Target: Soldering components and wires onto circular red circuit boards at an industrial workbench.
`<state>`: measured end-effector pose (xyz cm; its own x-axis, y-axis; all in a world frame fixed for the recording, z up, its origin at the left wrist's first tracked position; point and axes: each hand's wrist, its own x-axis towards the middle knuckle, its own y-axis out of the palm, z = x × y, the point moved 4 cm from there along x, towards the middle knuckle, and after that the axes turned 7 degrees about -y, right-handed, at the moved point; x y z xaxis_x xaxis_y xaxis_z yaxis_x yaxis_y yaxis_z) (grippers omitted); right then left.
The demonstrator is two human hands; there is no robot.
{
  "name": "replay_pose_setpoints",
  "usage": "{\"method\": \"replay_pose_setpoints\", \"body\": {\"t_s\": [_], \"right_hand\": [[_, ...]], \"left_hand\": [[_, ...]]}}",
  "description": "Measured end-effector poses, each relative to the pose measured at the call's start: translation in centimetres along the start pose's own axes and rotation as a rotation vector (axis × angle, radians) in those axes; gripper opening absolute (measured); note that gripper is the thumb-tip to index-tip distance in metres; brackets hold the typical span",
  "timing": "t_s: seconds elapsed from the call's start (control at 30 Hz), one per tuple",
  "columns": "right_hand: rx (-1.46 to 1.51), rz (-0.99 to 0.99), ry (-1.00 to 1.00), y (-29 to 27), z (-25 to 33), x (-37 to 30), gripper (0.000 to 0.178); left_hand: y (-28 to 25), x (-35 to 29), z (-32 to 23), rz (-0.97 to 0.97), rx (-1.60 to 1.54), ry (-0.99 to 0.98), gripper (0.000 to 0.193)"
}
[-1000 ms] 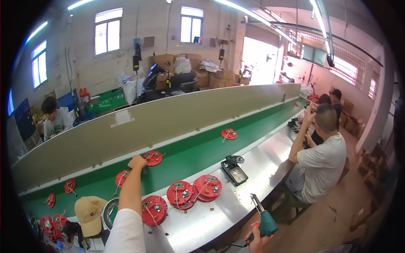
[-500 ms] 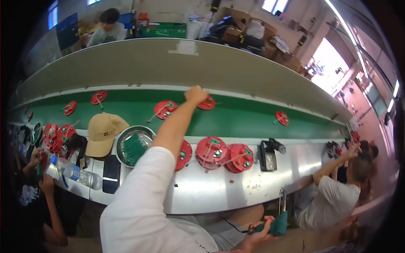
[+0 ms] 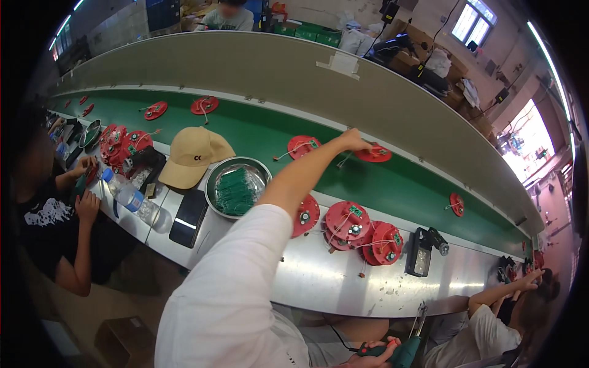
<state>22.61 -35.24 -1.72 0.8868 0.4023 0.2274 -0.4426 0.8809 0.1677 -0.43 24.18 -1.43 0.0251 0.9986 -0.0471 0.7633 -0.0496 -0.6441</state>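
Note:
My left arm reaches across the bench to the green belt, where my left hand (image 3: 354,140) has its fingers closed at the edge of a red round plate (image 3: 375,153). The fingertips are partly hidden. Low at the bench's front edge, my right hand (image 3: 381,354) grips a green soldering gun (image 3: 406,352) with thin metal prongs pointing up and a black cord. Stacked red round plates (image 3: 347,224) with small circuit boards and white wires sit on the metal bench; another stack (image 3: 384,243) stands beside them. My left arm partly covers one more red plate (image 3: 307,216).
A steel bowl (image 3: 215,205) of green strips, a beige cap (image 3: 191,153), a phone (image 3: 188,219) and a plastic bottle (image 3: 126,193) lie left. A black tray-like device (image 3: 419,251) stands right. Co-workers sit on both sides. A tall panel (image 3: 276,64) runs behind the belt (image 3: 257,126).
The view has turned left and tilted, so the bench appears shifted right and lower. My left hand stays at the red plate; my right hand still holds the soldering gun.

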Motion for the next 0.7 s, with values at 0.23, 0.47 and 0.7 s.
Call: {"method": "replay_pose_setpoints", "body": {"t_s": [0.23,0.47,0.7], "right_hand": [[0.146,-0.009,-0.071,0.6,-0.9,1.6,0.024],[0.268,0.281,-0.025,3.6,-2.2,1.7,0.033],[0.326,0.699,0.009,5.0,-3.7,-0.8,0.039]], "left_hand": [[-4.2,-27.4,-5.3,0.536,0.246,0.77,0.058],[-3.6,-41.2,3.7,0.58,0.692,0.767,0.059],[-8.6,-46.4,6.4,0.043,0.281,0.444,0.046]]}}
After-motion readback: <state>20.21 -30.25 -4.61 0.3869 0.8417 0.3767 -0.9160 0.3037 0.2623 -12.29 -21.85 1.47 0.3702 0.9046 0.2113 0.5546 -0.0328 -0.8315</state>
